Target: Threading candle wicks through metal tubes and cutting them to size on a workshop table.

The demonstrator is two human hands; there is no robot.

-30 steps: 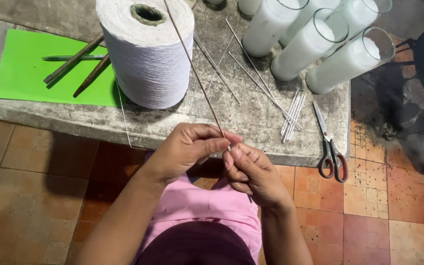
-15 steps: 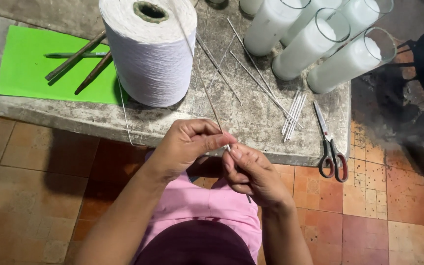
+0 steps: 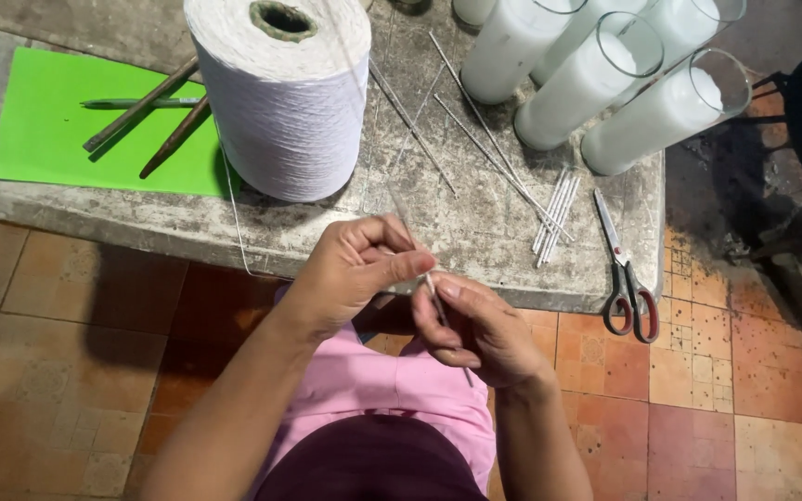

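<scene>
Both hands meet just below the worktop (image 3: 475, 269) edge. I see my left hand (image 3: 355, 274) with its grip pinched shut on a thin rod (image 3: 401, 215) that slants up and away from the fingers, blurred above them. My right hand (image 3: 480, 329) sits just right of that pinch, its grip closed around a short thin stick (image 3: 443, 311) whose lower tip pokes out beneath the palm. Above the left grip stands a big white thread spool (image 3: 280, 102), its strand trailing down the worktop edge. Right of the grips lie scissors (image 3: 624, 269) and cut wicks (image 3: 552, 215); farther up, glass candles (image 3: 596, 83).
</scene>
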